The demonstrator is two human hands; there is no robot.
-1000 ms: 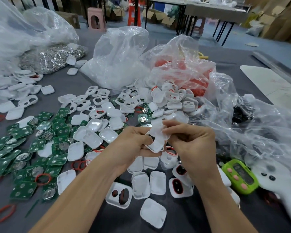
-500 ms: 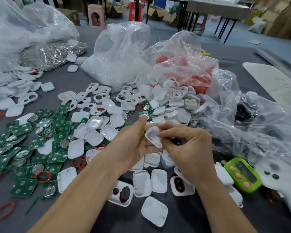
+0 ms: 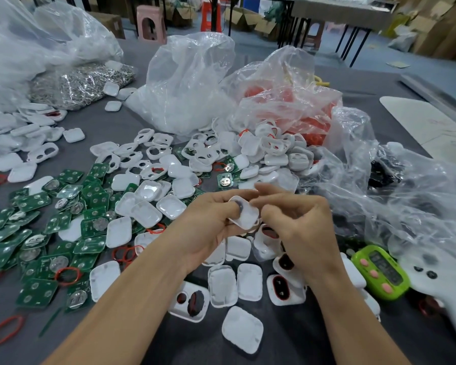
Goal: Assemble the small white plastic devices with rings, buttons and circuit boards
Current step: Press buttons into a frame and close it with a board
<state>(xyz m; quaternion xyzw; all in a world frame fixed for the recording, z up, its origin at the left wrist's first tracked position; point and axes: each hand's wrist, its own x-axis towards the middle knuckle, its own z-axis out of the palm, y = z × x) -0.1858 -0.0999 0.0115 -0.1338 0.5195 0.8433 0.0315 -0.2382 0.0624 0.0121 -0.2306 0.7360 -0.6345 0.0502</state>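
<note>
Since a moment ago the small white rounded-square plastic shell point(image 3: 245, 217) has turned; left hand point(image 3: 208, 227) grips it, right hand point(image 3: 300, 227) pinches its edge.

Behind: pink stool point(image 3: 151, 11), cardboard boxes point(image 3: 263, 27), black-legged table point(image 3: 340, 10).

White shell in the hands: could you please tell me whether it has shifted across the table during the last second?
No. Left hand and right hand still hold the white shell over the same spot, left of the green timer.
</note>
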